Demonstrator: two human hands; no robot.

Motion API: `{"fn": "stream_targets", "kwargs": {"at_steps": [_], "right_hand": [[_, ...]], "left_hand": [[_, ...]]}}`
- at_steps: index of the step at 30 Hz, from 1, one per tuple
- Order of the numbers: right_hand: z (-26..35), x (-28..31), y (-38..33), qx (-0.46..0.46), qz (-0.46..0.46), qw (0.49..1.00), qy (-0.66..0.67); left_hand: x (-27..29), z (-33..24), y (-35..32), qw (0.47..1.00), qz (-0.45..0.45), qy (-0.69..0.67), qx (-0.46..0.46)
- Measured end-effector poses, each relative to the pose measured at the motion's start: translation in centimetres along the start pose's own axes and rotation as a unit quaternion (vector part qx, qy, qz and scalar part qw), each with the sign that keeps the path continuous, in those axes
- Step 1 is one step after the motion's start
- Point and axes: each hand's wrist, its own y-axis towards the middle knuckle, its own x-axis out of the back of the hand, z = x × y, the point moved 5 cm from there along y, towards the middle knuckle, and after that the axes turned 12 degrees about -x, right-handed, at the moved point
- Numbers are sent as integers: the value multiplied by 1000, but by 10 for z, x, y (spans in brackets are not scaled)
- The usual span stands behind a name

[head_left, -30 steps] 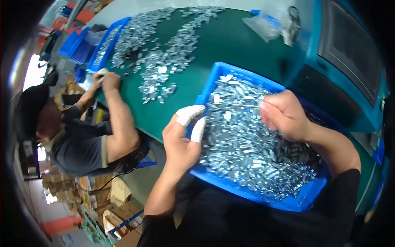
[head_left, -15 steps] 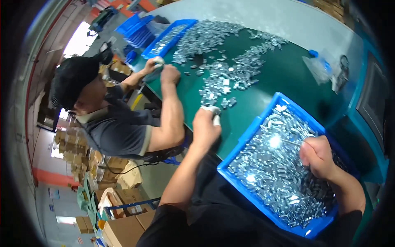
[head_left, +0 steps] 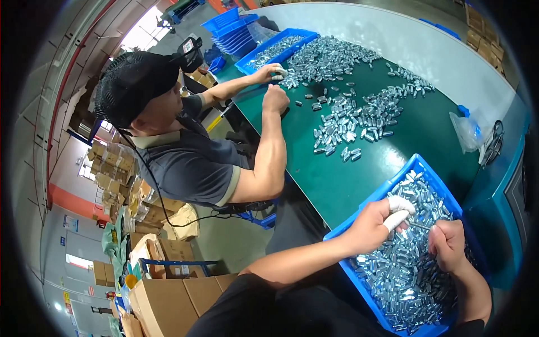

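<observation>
A blue plastic bin (head_left: 442,181) full of small shiny metal cylindrical parts (head_left: 401,281) sits in front of me at the right. Over it, my right hand (head_left: 449,247) is closed around a thin metal rod (head_left: 420,226) that points left. My left hand (head_left: 377,226), with white coverings on its thumb and a finger, is closed in a pinch at the rod's far end. Whatever lies between its fingertips is too small and hidden to make out. Loose metal parts (head_left: 351,121) of the same look lie spread on the green tabletop (head_left: 320,188) beyond.
A co-worker in a dark shirt (head_left: 191,163) sits at left, both hands by the far pile. Near them stand another blue bin (head_left: 306,35) of parts and stacked blue bins (head_left: 233,39). A plastic bag (head_left: 466,132) and scissors (head_left: 493,145) lie at the right.
My left hand has moved right, from the table edge by the loose parts to over the bin, meeting the rod's end. My right hand still holds the rod. The view has shifted.
</observation>
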Motion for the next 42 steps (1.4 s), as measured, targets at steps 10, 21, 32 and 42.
{"fn": "stream_targets", "kwargs": {"at_steps": [10,21,32,42], "right_hand": [[-4,-4,-3,-23,-1,1000,-19],[-5,-19,-14,-20,77,997,-4],[-17,-23,-19,-238,194,915,260],[-10,-13,-18,-173,174,963,112]], "left_hand": [[-5,3,-6,999,46,-25,-11],[-17,-9,-7,988,85,109,-65],[-23,-21,-10,925,126,204,-295],[-28,-21,-12,920,100,231,-299]]}}
